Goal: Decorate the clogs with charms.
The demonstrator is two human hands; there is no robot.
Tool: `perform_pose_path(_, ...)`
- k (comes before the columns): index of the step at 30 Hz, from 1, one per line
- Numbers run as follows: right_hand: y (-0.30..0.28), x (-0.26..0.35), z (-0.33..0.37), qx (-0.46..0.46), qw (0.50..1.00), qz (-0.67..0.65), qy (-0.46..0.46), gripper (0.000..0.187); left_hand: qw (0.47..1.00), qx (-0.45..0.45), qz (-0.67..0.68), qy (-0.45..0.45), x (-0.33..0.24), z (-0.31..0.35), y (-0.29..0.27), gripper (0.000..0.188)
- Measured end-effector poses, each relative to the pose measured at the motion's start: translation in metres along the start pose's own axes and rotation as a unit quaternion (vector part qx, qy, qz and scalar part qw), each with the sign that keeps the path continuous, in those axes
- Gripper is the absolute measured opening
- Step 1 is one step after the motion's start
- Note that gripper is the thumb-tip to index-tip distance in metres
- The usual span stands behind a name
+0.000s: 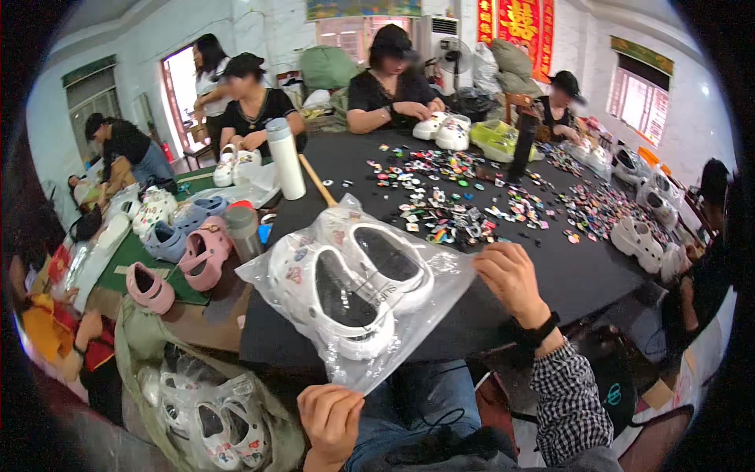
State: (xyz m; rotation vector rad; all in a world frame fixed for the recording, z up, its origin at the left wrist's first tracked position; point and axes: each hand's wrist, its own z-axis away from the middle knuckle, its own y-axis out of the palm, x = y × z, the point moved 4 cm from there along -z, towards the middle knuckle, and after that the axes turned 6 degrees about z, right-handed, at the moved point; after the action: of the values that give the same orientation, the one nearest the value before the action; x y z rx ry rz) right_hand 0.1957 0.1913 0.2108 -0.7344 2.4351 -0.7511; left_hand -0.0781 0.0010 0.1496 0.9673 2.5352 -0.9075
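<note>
The head view (a wide fisheye) looks down and forward across the nearby table [582,275].

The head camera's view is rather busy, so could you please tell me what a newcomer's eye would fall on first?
Front and centre, the white clogs in a clear plastic bag, pinched at its near corner by the left hand and right corner by the right hand. Beyond, small colourful charms cover much of the black table. Red-and-gold hangings stand out at the top, right of centre.
</note>
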Motion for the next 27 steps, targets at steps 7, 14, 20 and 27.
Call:
perform_pose_path(7,0.001,-0.004,0.0,0.005,0.998,-0.034,0.054,0.015,1.0,-0.007,0.003,0.001,-0.003,-0.001,-0.003,0.017)
perform_pose_path(14,0.004,-0.009,0.017,0.034,0.991,-0.082,0.097,0.013,0.999,-0.044,-0.001,0.02,-0.02,0.0,-0.008,0.009)
perform_pose_path(20,-0.012,0.035,0.012,0.01,0.997,-0.028,0.076,0.027,1.0,-0.028,-0.009,-0.001,-0.012,-0.004,-0.004,0.009)
perform_pose_path(27,-0.021,0.134,0.007,0.013,0.98,-0.136,-0.142,0.036,0.977,0.021,0.148,-0.152,-0.003,-0.016,0.005,0.012)
